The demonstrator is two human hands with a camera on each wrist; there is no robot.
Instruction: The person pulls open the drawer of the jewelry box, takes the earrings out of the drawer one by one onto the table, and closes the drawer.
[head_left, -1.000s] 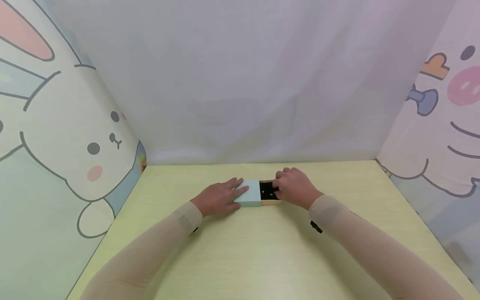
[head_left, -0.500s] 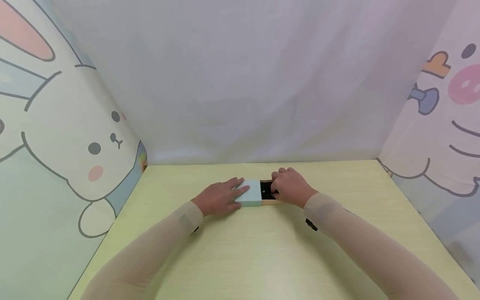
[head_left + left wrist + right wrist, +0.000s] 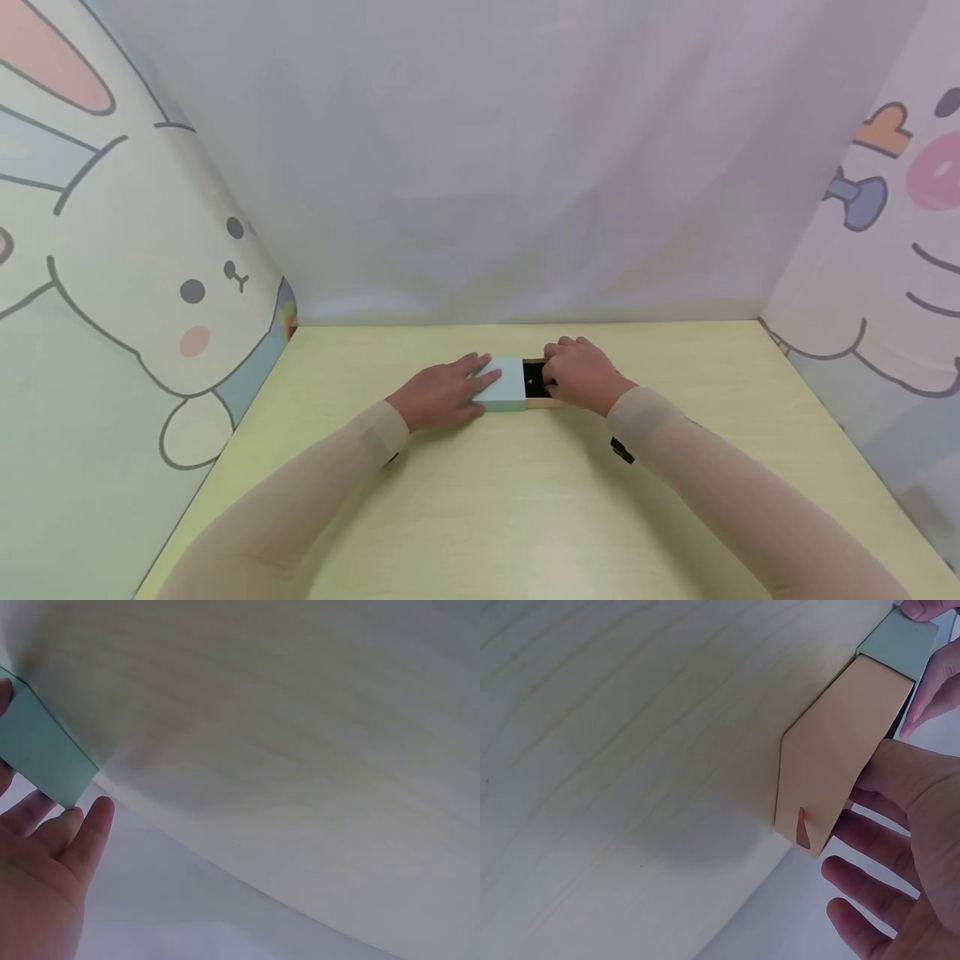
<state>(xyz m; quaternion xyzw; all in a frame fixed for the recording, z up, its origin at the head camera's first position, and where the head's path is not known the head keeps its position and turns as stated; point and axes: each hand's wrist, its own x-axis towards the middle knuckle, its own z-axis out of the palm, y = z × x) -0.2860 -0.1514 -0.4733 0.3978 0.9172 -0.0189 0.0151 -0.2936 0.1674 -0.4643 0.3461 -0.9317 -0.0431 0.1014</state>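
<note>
A flat jewellery-style box lies on the table in the head view. Its pale blue sleeve [image 3: 504, 392] is on the left, and a peach drawer [image 3: 847, 720] sticks out to the right with a black lining [image 3: 533, 382] bearing a small white star-like piece. My left hand [image 3: 438, 395] holds the sleeve, fingers spread over its top and thumb at the near side. My right hand [image 3: 583, 377] is at the drawer's right end, fingers bent down into it. In the right wrist view the thumb crosses the drawer's edge; whether the fingertips pinch anything inside is hidden.
The box lies on a pale wood-grain table [image 3: 465, 500]. A plain whitish curtain [image 3: 480, 167] hangs behind it. Cartoon-printed panels, with a rabbit [image 3: 150, 275] at left and a pig-like figure [image 3: 885, 275] at right, flank the table.
My right hand has shifted slightly left over the drawer, covering more of the black lining; one of the two white pieces seen earlier is now hidden. The left hand stays on the sleeve.
</note>
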